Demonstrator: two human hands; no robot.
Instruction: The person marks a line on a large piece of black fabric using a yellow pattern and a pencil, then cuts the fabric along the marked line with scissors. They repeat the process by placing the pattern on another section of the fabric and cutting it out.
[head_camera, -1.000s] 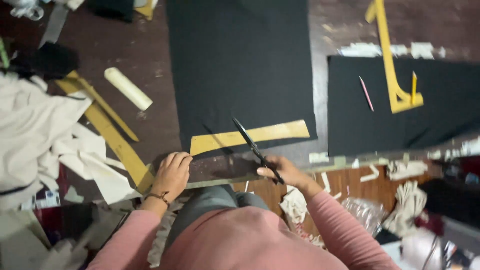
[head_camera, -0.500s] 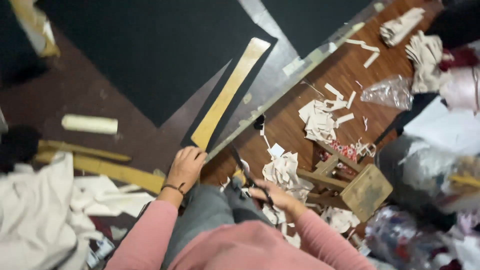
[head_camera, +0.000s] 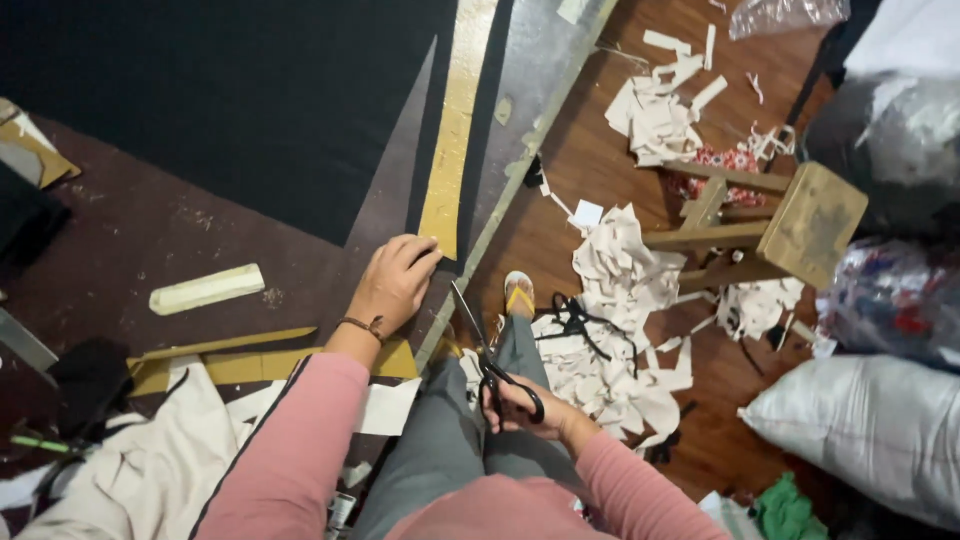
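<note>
Nearest, the right hand (head_camera: 525, 408) has its fingers closed through the handles of black scissors (head_camera: 490, 355) held off the surface (head_camera: 180, 240) edge over the lap, while farther on the left hand (head_camera: 395, 283) rests flat, fingers spread, touching the yellow paper strip (head_camera: 452, 140) beside black cloth (head_camera: 230, 90)

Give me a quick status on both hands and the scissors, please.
Left hand flat on the long yellow pattern strip. Right hand grips black-handled scissors, blades shut, off the table edge. Nothing between them.
</note>
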